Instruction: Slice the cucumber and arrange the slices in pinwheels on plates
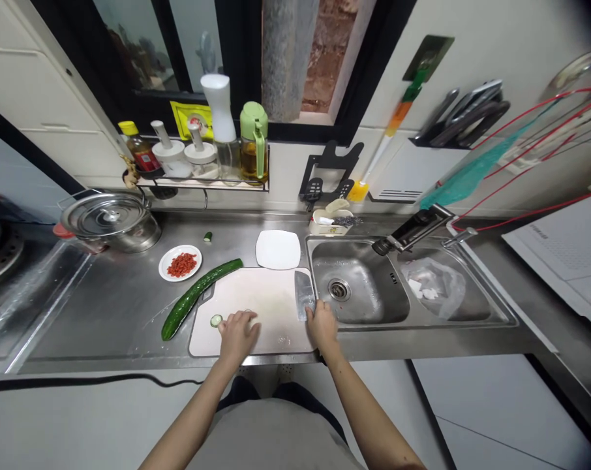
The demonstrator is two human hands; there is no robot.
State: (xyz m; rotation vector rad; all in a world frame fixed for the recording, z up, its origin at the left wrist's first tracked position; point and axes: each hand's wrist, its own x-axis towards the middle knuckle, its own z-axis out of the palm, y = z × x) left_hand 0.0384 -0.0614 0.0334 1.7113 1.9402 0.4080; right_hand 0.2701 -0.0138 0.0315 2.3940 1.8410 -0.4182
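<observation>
A white cutting board (pixel 271 300) lies on the steel counter in front of me. My left hand (pixel 237 333) rests on its near part with fingers curled, just right of a cucumber slice (pixel 216 320); whether it covers anything is hidden. My right hand (pixel 321 324) is closed on the handle of a cleaver (pixel 304 294) whose blade lies flat on the board's right edge. A long whole cucumber (pixel 197 295) lies slanted along the board's left side.
A small plate of red goji berries (pixel 180 263) and a cucumber end (pixel 207 237) sit behind the cucumber. An empty white plate (pixel 277 249) stands behind the board. A lidded steel pot (pixel 110 220) is at the left. The sink (pixel 359 287) and faucet (pixel 413 230) are right.
</observation>
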